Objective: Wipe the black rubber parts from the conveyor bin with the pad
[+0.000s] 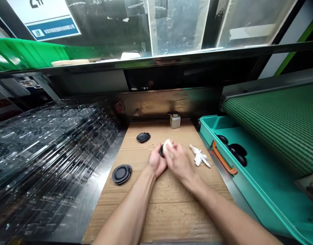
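Note:
Over the middle of the cardboard sheet my two hands meet. My left hand, palm up, is closed around a small black round part, which is mostly covered by fingers. My right hand pinches a white cloth and presses it against that part. To the left lie two stacks of flat black round parts, a nearer stack and a farther stack. A crumpled white cloth rests just right of my right hand.
A small square bottle stands at the cardboard's back edge. On the right, a teal bin with an orange handle holds black parts, beneath a green conveyor belt. Stacked clear plastic trays fill the left. A green basket sits on the shelf above.

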The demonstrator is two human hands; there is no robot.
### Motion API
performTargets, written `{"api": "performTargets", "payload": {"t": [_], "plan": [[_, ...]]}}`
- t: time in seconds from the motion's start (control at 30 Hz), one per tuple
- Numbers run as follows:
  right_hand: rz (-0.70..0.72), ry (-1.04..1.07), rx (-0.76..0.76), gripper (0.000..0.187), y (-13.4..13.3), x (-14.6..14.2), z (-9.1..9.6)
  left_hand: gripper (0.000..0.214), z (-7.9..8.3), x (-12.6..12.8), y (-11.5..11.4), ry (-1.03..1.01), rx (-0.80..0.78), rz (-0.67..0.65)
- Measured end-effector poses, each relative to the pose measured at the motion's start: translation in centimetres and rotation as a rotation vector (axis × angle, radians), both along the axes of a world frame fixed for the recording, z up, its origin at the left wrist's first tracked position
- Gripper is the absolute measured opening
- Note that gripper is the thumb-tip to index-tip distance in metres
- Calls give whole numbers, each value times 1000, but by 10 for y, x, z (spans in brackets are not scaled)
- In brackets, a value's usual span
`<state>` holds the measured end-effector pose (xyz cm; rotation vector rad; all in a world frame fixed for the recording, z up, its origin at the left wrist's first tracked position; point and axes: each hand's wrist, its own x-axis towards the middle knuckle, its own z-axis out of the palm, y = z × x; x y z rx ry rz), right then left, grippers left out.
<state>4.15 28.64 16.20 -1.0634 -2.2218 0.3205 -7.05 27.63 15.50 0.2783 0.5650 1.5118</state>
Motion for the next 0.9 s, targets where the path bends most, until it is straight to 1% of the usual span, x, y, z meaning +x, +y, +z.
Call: {"api": "performTargets", "payload": {"t": [0.07, 0.17, 0.27, 0.3, 0.4, 0.43, 0.5, 0.53, 0.6, 0.67, 0.73, 0.8, 0.83, 0.9], "plan": [[-37, -2, -7, 33, -1, 1, 0, 34, -2, 0, -1, 16, 0, -2], [78, -2, 34, 35, -2, 4, -2, 33, -2, -3, -3, 27, -26, 5], [11, 7, -18, 33, 3, 5, -6, 31, -1, -5, -7, 37, -15, 23], [19, 27, -30, 33, 5, 5, -7, 31, 0, -6, -7, 33, -12, 26], [68, 136, -59, 48, 9, 6, -10, 31, 1, -9, -6, 4, 0, 29], [54, 172, -85, 52, 11, 7, -10, 31, 1, -10, -5, -2, 5, 37], [34, 217, -157, 53, 15, 12, -9, 32, 1, -11, -3, 0, -3, 70], [63, 225, -199, 51, 17, 15, -8, 33, 1, -11, -2, 6, -18, 92], [190, 228, -286, 43, 23, 20, -7, 34, 1, -11, -2, 26, -49, 125], [303, 260, -361, 33, 26, 22, -6, 36, 1, -8, -2, 60, -45, 125], [327, 349, -398, 26, 28, 19, -7, 37, 1, -5, -3, 111, -21, 109], [317, 429, -430, 26, 27, 15, -6, 36, 0, -2, -5, 158, -9, 98], [330, 436, -466, 26, 27, 14, -6, 36, 0, -1, -5, 171, -12, 90], [387, 370, -559, 26, 27, 16, -3, 36, 0, -1, -6, 174, -25, 59]]}}
